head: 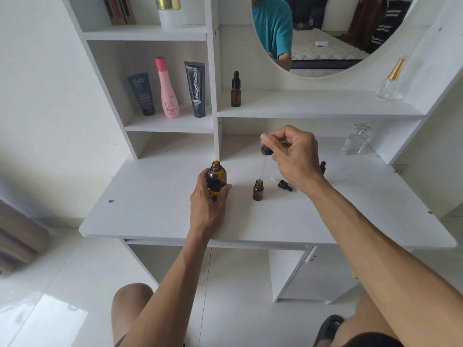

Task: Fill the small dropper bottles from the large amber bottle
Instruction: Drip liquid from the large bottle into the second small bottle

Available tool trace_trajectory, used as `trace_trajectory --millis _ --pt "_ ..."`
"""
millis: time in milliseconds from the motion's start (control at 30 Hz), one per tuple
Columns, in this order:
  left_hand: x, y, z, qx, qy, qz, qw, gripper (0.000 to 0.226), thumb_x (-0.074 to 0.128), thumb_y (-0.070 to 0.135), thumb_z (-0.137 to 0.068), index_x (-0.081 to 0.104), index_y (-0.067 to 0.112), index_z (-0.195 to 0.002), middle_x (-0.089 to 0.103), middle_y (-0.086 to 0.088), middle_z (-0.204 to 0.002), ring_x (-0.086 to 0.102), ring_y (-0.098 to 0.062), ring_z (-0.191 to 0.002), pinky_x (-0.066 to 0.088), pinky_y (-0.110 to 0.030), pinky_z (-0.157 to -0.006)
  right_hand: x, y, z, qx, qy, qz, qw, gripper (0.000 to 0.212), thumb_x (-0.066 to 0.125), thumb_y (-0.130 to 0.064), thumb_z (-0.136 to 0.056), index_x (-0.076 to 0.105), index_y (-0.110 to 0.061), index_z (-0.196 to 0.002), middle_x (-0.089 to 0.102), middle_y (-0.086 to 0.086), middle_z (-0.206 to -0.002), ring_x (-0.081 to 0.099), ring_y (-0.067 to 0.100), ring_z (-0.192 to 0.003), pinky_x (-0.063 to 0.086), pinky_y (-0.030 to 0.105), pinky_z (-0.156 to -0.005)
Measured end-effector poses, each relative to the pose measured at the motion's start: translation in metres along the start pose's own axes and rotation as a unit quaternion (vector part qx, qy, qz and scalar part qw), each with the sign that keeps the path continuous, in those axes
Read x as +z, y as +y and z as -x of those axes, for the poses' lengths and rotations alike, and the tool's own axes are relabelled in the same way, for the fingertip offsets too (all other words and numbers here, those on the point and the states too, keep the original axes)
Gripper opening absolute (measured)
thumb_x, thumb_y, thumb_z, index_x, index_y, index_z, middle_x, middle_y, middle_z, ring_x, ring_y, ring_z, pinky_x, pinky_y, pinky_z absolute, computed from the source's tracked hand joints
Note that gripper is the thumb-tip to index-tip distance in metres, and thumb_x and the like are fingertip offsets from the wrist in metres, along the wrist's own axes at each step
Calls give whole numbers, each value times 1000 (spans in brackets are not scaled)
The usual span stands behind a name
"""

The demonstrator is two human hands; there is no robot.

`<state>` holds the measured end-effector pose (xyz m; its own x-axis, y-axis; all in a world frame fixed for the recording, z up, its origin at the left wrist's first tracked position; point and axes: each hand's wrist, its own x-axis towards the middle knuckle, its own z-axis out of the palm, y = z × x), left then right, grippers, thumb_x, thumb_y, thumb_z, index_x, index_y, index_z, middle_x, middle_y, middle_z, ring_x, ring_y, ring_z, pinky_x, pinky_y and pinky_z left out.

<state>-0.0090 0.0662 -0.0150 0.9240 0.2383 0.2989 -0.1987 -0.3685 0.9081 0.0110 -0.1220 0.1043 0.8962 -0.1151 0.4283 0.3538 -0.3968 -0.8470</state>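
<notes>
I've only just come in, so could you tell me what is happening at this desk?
A person is moving liquid between amber bottles. The left hand grips the large amber bottle, uncapped, on the white desk. The right hand pinches a dropper, its glass tube above the small open bottle. Another dropper cap lies beside it, and a capped dropper bottle stands on the shelf.

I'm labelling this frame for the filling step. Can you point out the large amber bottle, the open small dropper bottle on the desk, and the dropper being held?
large amber bottle (217, 174): head view, on its shoulder.
open small dropper bottle (258, 192): head view, mid-body.
dropper (265, 149): head view, on its black collar.
</notes>
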Motion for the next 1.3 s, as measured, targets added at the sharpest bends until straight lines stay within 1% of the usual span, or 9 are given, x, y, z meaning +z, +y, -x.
trace_trajectory --millis 200,333,533,633,733,933,1100,1200,1300 --pt "-1 0 0 0 0 -3 1000 48 69 29 -90 46 30 -131 62 17 -99 64 -5 -91 48 -13 -74 0 -1 -2 -10 5 5 1000 17 73 -32 -89 70 -20 -77 75 -3 -76 73 19 -77 60 45 -73" --pt "0 0 0 -1 -2 -3 1000 49 69 30 -90 46 29 -132 63 12 -102 64 -6 -91 46 -10 -73 1 -1 -3 -13 5 7 1000 19 73 -31 -90 71 -15 -79 75 -2 -76 73 20 -77 59 46 -73" --pt "0 -1 0 -3 -2 1 1000 49 70 29 -89 46 30 -132 63 13 -102 65 -11 -91 51 -19 -77 3 3 0 -10 2 11 1000 21 73 -32 -89 71 -14 -79 75 -1 -74 73 21 -75 59 46 -73" --pt "-1 0 1 -1 -2 3 1000 49 70 28 -90 46 30 -132 61 18 -100 64 -8 -91 49 -17 -76 4 4 1 -8 0 11 1000 21 73 -32 -89 71 -14 -79 75 -1 -74 73 20 -74 59 46 -73" --pt "-1 0 0 -2 -3 2 1000 49 69 28 -90 46 29 -132 63 13 -101 64 -8 -91 50 -19 -77 3 3 0 -9 2 11 1000 20 73 -31 -89 71 -14 -79 75 -1 -73 73 18 -73 59 44 -72" --pt "-1 1 1 -3 -5 4 1000 49 69 27 -90 45 29 -133 59 24 -97 62 -1 -92 49 -17 -76 2 3 0 -12 4 9 1000 19 74 -32 -89 71 -16 -79 75 -2 -74 73 19 -74 59 45 -72" --pt "-2 2 0 -1 -9 3 1000 49 69 27 -91 45 30 -133 60 23 -98 62 0 -93 49 -15 -75 -3 -7 -5 -20 22 -19 999 18 73 -34 -89 70 -17 -83 74 -6 -82 73 18 -81 60 47 -74" --pt "-2 1 0 1 -8 2 1000 48 69 27 -90 45 30 -132 61 21 -99 61 4 -93 48 -14 -75 0 -22 -10 -29 30 -42 998 15 72 -31 -90 71 -17 -86 74 -7 -85 73 15 -82 61 44 -74" --pt "-2 1 0 2 -6 0 1000 48 69 28 -90 46 31 -131 62 18 -100 61 3 -93 49 -14 -76 11 -38 -14 -48 25 -62 997 9 72 -29 -91 71 -20 -88 74 -7 -82 72 8 -78 62 39 -72"
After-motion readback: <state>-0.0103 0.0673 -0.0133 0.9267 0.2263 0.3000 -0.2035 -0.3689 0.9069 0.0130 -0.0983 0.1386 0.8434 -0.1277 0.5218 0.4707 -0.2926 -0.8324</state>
